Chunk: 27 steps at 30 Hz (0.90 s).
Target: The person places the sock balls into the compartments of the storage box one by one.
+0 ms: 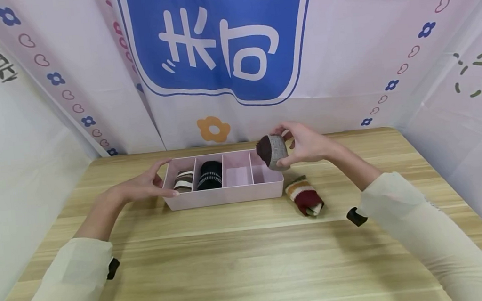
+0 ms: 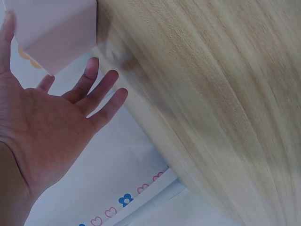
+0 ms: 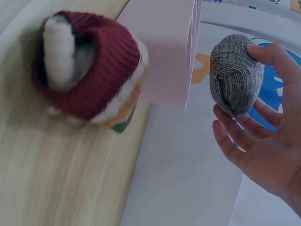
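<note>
A pink divided box (image 1: pixel 223 197) lies lengthwise near the table's back edge. My left hand (image 1: pixel 139 186) holds its left end, thumb at the front wall and index finger at the back corner; the other fingers are loosely spread (image 2: pixel 51 127). Between thumb and fingertips my right hand (image 1: pixel 310 144) pinches a rolled grey-and-dark-brown sock (image 1: pixel 278 151), raised over the box's right end. A brown-and-white striped rolled sock (image 1: pixel 183 180) fills the leftmost compartment, with a black patterned one (image 1: pixel 210 174) beside it. The two right compartments show bare pink floor.
A rolled sock striped in maroon, white, orange and green (image 1: pixel 305 197) lies on the wooden table (image 1: pixel 241 264), just right of the box's front corner. Behind the box hangs a printed white cloth (image 1: pixel 335 105); similar cloth borders both sides.
</note>
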Available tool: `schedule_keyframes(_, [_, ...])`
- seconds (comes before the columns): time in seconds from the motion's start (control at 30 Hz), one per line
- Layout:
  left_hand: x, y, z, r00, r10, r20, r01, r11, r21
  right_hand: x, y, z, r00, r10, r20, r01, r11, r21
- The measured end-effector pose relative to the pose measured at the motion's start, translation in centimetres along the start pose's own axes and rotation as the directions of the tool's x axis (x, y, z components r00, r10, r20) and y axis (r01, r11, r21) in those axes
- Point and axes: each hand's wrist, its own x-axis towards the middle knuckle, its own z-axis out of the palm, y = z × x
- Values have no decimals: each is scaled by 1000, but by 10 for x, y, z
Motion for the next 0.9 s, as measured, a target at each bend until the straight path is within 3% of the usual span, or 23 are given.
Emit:
schedule_keyframes(0.3, [0,-1,0,1000,-3,6,3,1000,3,18,-5,16,999,-34,-34,34,999,20])
schedule_keyframes(0.9, [0,0,0,1000,-8,4,8,1000,8,42,-10,43,999,-39,-8,40,994,101])
